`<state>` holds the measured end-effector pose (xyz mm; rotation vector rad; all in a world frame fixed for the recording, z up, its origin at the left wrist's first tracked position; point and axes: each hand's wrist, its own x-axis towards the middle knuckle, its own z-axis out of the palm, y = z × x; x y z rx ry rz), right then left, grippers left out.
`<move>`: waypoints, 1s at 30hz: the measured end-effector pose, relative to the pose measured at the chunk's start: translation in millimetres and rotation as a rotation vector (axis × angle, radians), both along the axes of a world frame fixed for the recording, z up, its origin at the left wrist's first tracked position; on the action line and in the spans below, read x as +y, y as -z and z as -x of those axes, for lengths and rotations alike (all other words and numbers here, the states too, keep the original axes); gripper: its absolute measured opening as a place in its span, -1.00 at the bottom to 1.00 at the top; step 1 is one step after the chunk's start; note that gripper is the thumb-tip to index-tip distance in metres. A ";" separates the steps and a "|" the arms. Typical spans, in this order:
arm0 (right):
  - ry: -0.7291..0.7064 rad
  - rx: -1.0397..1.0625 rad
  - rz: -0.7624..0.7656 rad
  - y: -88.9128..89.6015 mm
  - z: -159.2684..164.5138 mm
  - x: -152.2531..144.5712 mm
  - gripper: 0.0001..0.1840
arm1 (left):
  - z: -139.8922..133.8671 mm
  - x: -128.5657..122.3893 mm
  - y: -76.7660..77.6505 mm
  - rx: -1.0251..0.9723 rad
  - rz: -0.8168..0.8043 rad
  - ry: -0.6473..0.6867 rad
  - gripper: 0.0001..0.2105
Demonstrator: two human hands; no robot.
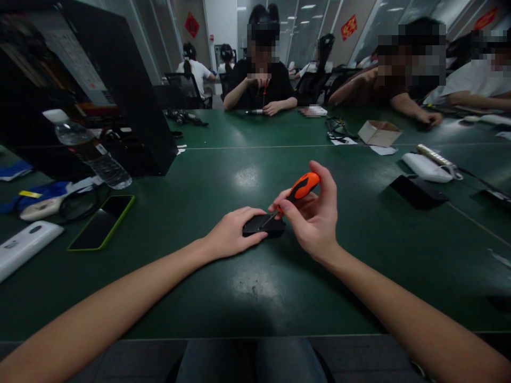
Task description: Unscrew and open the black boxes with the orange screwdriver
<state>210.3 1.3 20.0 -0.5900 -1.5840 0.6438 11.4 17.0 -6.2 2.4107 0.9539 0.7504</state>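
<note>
On the green table (191,298) in front of me lies a small black box-shaped object (273,229). Its exact kind does not show. My left hand (233,231) grips its left end, thumb on the near side and fingers over the far side. A screwdriver (305,186) with an orange and black handle is in my right hand (319,218), held between thumb and fingers, the index finger at the handle's end. Its thin shaft slants down to the left, and the tip meets the top of the black object.
Left of me are a phone with a green edge (101,223), a white device (27,244), a water bottle (93,149) and a tall black cabinet (131,96). At right lie a black box (419,191), a white device (427,167) and an open carton (379,133). People sit opposite.
</note>
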 end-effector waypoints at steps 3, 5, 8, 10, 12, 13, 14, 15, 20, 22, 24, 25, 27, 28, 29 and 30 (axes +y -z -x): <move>-0.001 0.011 -0.017 -0.2 0.5 -1.7 -0.34 | -0.4 0.1 -0.5 -0.006 0.006 -0.006 -0.60; -0.001 0.016 -0.023 0.4 0.6 -2.3 -0.35 | -0.5 0.3 -0.4 -0.010 0.008 -0.006 -0.61; -0.001 0.019 -0.025 1.5 1.0 -2.8 -0.35 | -0.7 0.6 0.1 -0.013 0.007 -0.002 -0.61; 0.008 0.015 -0.023 1.9 1.5 -3.3 -0.36 | -0.8 0.9 0.4 -0.013 0.005 -0.003 -0.61; 0.020 0.002 -0.018 1.7 1.7 -3.8 -0.37 | -1.0 1.0 0.4 -0.013 0.007 -0.005 -0.61; 0.022 -0.007 -0.016 1.4 1.7 -4.0 -0.38 | -1.0 1.1 0.4 -0.012 0.008 -0.006 -0.61; 0.019 -0.017 -0.016 1.1 1.7 -4.3 -0.39 | -1.0 1.2 0.3 -0.012 0.010 -0.007 -0.61; 0.011 -0.026 -0.017 0.7 1.6 -4.6 -0.39 | -0.9 1.2 0.3 -0.013 0.010 -0.006 -0.62; -0.010 -0.043 -0.074 0.4 1.6 -5.5 -0.37 | -0.6 0.9 -0.2 -0.006 0.010 -0.001 -0.62; -0.025 -0.044 -0.137 1.2 0.8 -5.3 -0.32 | -0.7 0.7 -0.3 0.002 0.013 -0.002 -0.62; -0.060 -0.069 -0.243 1.7 -0.9 -6.0 -0.22 | -0.8 0.5 -0.1 0.003 0.019 0.001 -0.63; -0.078 -0.100 -0.309 1.3 -1.9 -7.2 -0.19 | -0.8 0.4 0.0 0.000 0.022 0.005 -0.64; -0.126 -0.224 -0.421 -1.5 -3.1 -11.9 -0.27 | -0.8 0.3 0.0 -0.008 0.022 0.012 -0.64; -0.150 -0.308 -0.440 -3.9 -3.0 -15.3 -0.41 | -0.8 0.1 -0.2 -0.009 0.023 0.015 -0.63; -0.177 -0.393 -0.431 -6.9 -2.4 -19.2 -0.58 | -0.8 0.0 -0.5 -0.011 0.023 0.016 -0.63; -0.206 -0.473 -0.403 -10.1 -1.4 -23.1 -0.73 | -0.9 -0.3 -1.0 -0.013 0.024 0.016 -0.63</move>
